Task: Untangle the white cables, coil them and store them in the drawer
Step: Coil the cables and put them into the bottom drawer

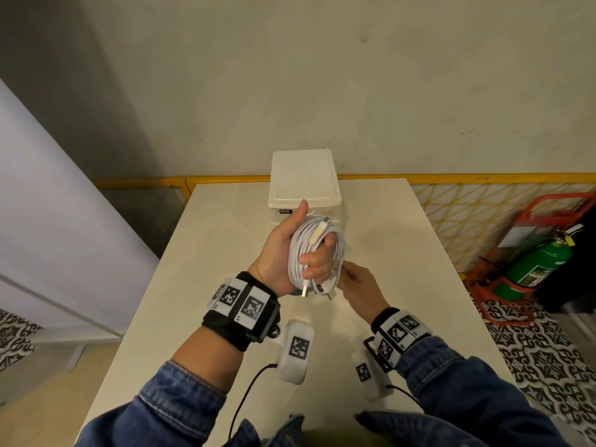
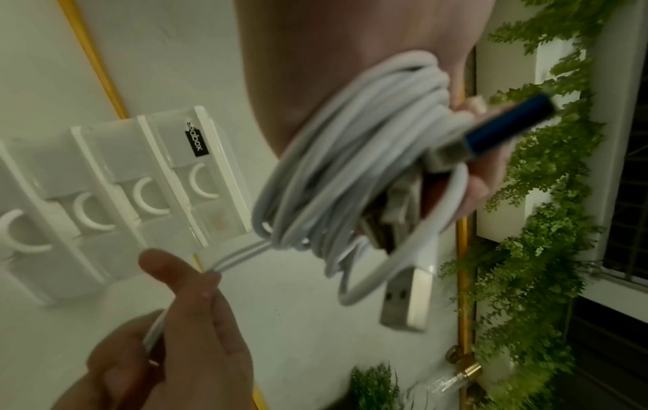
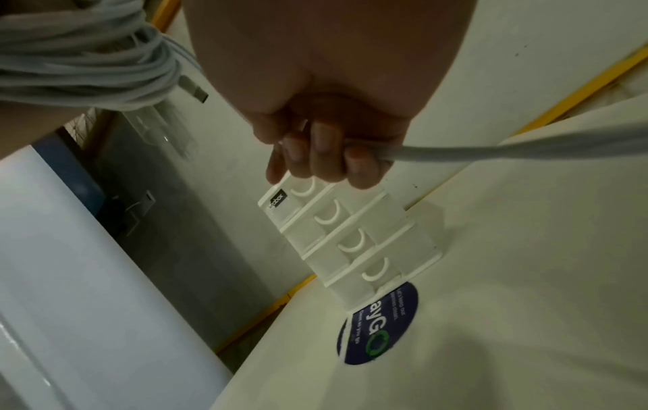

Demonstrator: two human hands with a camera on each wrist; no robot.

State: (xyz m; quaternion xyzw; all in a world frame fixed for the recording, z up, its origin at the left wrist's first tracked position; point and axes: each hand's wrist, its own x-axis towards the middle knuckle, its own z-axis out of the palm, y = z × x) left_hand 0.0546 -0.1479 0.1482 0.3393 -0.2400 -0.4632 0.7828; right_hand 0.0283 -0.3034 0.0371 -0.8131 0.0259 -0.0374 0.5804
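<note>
We are mid-coiling: our left hand point(image 1: 283, 253) grips the looped white cables point(image 1: 314, 256), our right hand point(image 1: 361, 290) pinches their tail, which needs wrapping before the shut white plastic drawer unit point(image 1: 304, 185) at the table's far edge

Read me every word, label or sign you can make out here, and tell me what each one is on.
"abox": black tag on the white drawer unit; its first letters are cut off or blurred.
"ayG": large letters on the round blue sticker on the table, partly hidden by the drawer unit.
Small lines on that sticker: too blurred to read surely.
Label on the green extinguisher: too small to read.
Wristband squares: coded patterns, no words.
</note>
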